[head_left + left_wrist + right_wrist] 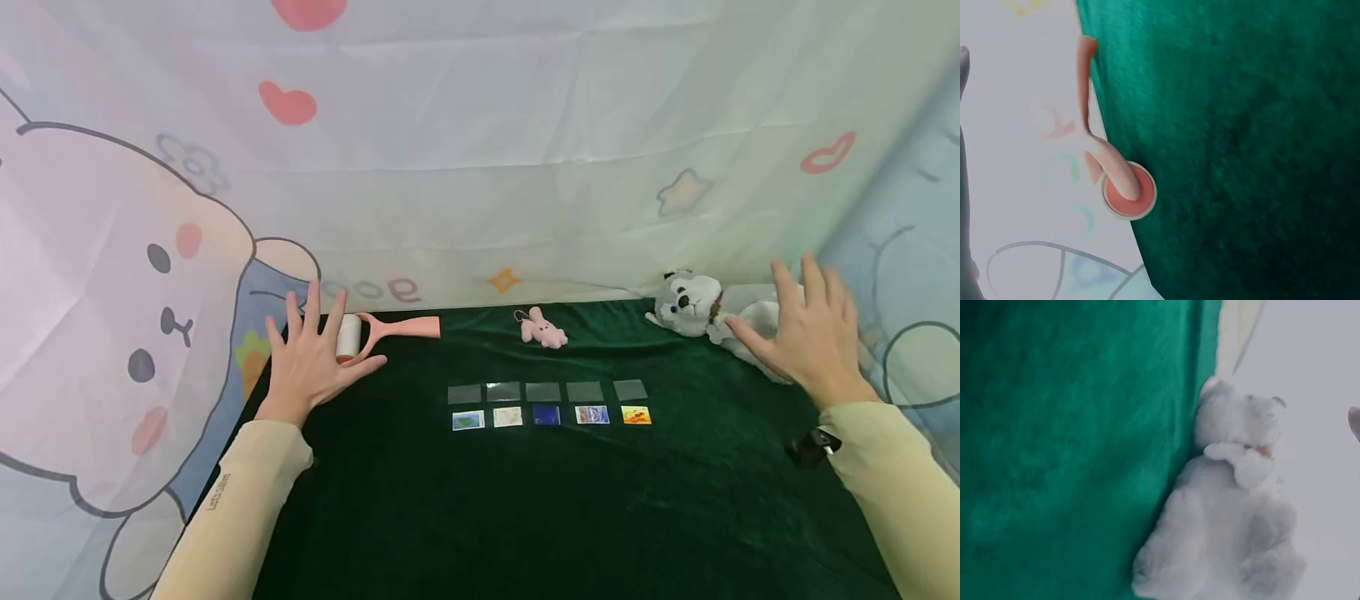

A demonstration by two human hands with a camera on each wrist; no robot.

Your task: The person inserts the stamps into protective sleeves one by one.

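Observation:
My left hand (306,362) is spread with straight fingers at the left of the green cloth, holding nothing. Just beyond it lies a lint roller (405,327) with a pink handle and white roll, partly covered by the hand in the head view; the left wrist view shows the roll's end (1129,192). At the far right my right hand (813,333) is raised, fingers apart and nothing held. It overlaps a grey and white plush dog (690,302) in the head view. The right wrist view shows the plush body (1222,512) lying on the cloth.
A small pink plush toy (543,329) with a loop lies at the back middle. Several small picture cards (546,415) form a row, with several clear rectangular pieces (543,392) behind them. A printed curtain (480,167) stands behind the dark green cloth (525,508).

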